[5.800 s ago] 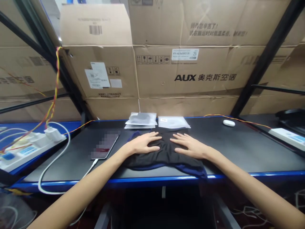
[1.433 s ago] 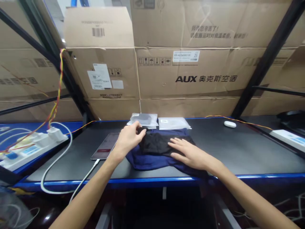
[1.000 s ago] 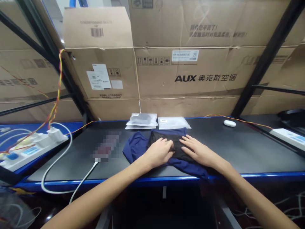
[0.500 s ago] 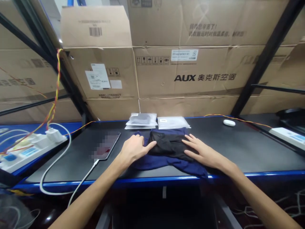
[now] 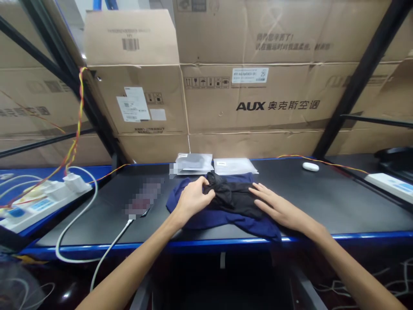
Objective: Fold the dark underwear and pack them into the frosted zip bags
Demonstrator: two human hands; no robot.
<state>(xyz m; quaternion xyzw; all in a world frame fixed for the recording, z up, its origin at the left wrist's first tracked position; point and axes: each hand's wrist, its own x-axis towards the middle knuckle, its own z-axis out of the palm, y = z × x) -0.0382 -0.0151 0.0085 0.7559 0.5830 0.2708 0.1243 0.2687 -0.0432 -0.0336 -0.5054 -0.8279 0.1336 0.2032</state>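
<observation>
Black cloth (image 5: 244, 199) now bunches up more on the blue cloth (image 5: 209, 220), its left end pinched by the left hand (image 5: 194, 196). The open right hand (image 5: 279, 209) touches its right end. White packets (image 5: 235, 166) sit behind the blue cloth.

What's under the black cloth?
Around the black cloth, blue cloth shows at the left, near and far edges, on the tabletop. Beneath the black middle everything is covered, so I can't tell whether the blue continues there. The left hand hides some edge too.
</observation>
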